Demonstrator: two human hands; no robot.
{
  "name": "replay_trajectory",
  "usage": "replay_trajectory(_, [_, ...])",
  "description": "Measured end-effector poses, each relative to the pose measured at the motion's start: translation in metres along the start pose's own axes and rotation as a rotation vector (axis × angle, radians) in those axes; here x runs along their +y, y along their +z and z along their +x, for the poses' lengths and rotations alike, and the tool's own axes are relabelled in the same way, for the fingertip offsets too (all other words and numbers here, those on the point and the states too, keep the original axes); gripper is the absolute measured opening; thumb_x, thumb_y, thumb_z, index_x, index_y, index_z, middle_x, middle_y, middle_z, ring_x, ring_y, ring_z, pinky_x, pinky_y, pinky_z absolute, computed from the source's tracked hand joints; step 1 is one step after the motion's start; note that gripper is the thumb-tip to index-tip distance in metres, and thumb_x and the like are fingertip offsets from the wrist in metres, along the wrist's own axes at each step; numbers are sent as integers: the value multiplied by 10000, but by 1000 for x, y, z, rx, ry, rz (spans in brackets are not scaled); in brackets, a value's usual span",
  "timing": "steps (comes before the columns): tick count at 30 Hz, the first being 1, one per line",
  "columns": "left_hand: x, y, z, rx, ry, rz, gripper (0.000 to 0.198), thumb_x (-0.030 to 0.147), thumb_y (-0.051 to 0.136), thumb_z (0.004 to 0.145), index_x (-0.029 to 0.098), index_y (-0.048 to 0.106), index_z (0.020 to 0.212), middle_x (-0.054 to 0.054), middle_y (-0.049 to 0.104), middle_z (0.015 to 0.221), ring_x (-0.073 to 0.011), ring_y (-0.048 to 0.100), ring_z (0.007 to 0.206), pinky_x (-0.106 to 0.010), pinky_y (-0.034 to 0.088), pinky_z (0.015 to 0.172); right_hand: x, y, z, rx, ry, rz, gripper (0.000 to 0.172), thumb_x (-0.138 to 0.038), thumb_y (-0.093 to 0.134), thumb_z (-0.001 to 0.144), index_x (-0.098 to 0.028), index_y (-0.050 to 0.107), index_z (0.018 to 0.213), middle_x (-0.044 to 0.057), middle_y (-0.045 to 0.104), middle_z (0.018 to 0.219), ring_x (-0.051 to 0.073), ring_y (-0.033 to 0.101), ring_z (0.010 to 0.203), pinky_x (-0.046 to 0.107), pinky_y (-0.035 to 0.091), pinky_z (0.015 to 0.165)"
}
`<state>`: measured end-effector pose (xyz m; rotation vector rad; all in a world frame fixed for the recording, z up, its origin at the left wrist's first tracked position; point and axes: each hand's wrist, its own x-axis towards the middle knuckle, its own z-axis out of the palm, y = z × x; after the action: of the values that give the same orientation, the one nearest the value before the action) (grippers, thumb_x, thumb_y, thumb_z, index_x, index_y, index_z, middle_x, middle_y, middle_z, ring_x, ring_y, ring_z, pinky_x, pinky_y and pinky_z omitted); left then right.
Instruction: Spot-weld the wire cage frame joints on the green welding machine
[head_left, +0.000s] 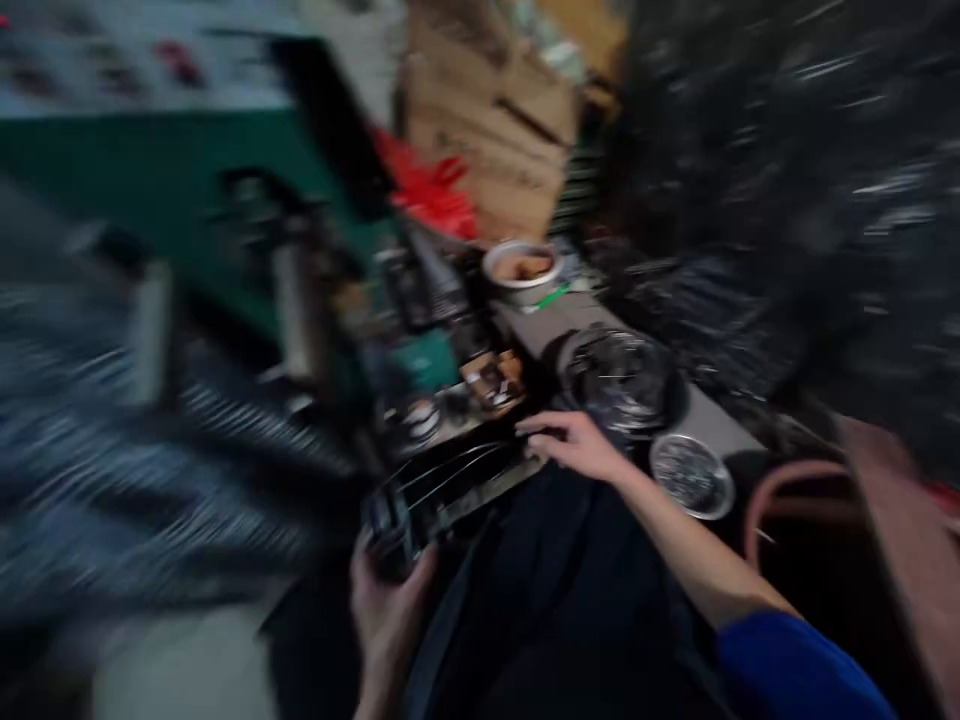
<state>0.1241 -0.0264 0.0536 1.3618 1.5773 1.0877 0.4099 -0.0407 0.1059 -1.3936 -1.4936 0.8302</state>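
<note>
The whole view is smeared by motion. My left hand (pixel 390 600) is low in the middle, fingers wrapped round a dark boxy object (pixel 390 530) that I cannot name. My right hand (pixel 574 442) reaches forward from a blue sleeve, its fingers stretched towards the bench edge, next to thin curved wires (pixel 457 468). Just beyond it stands a dark round bowl (pixel 619 378) of shiny bits, and to its right a smaller round metal dish (pixel 690 475).
A green machine (pixel 172 190) with metal rollers fills the left. A pale bowl (pixel 521 268) with brownish contents stands further back, near red material (pixel 431 190) and cardboard boxes (pixel 487 120). A dark glittering heap (pixel 787 180) rises at right. A reddish curved chair back (pixel 795 490) is at lower right.
</note>
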Motion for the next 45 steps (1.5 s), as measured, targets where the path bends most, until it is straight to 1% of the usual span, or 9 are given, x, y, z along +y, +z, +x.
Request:
replay_trajectory(1, [-7,-12,-3,22,-46,-5,776,402,824,672,187,498,1342,-67,664,1095,-187,651,849,-316,562,745,-7,7,6,-46,-77,-80,269,-252,559,937,-181,700,1156,62,711,1083,188,672,937,289,530,845])
replay_trajectory(3, [-16,-25,-6,25,-107,-44,886,406,821,660,205,412,1420,-79,647,1147,-117,598,675,-254,536,608,-18,25,19,-100,-214,-223,275,-256,506,987,-202,699,1174,67,702,1131,199,661,1028,307,519,921])
replay_trajectory(7, [-18,-32,-2,89,-126,-60,943,401,806,667,208,342,1466,-100,619,1169,-42,457,509,-201,453,452,-25,66,35,-203,-380,-370,303,-198,451,1005,-223,693,1187,54,708,1108,186,674,1010,285,542,903])
replay_trajectory(14, [-13,-41,4,155,2,25,917,359,775,690,206,327,1475,-108,588,1195,-47,463,514,-223,478,464,-15,105,62,-363,-430,-598,363,-79,484,944,-239,681,1202,33,689,1180,184,660,1068,292,534,945])
replay_trajectory(19, [-15,-41,14,186,25,15,912,353,762,700,208,313,1481,-112,577,1195,-50,471,510,-231,478,456,-11,124,68,-359,-416,-757,502,-35,507,890,-241,594,1340,47,636,1284,201,660,1081,302,564,896])
replay_trajectory(22, [-14,-40,19,199,9,-8,912,354,762,699,214,315,1482,-111,577,1194,-64,494,535,-233,481,459,-10,131,69,-331,-436,-823,551,-11,494,878,-236,557,1377,44,606,1326,200,664,1071,284,576,857])
replay_trajectory(31, [-9,-41,31,208,-5,-5,900,338,750,717,205,304,1488,-103,585,1168,-42,447,490,-221,456,439,-9,134,87,-252,-567,-634,387,-51,450,944,-213,653,1231,37,684,1198,166,680,1024,245,544,893])
replay_trajectory(39, [-10,-40,42,233,15,-25,910,362,749,724,221,283,1493,-99,575,1184,-34,451,469,-222,456,433,-14,138,107,-238,-590,-632,372,-72,486,939,-235,667,1221,31,700,1163,174,692,989,241,534,881])
replay_trajectory(45, [-10,-41,51,254,18,-23,909,329,746,716,203,276,1484,-100,568,1180,-25,447,471,-213,456,438,-22,141,116,-218,-555,-679,372,-76,526,922,-255,682,1208,27,714,1122,175,702,938,213,539,774])
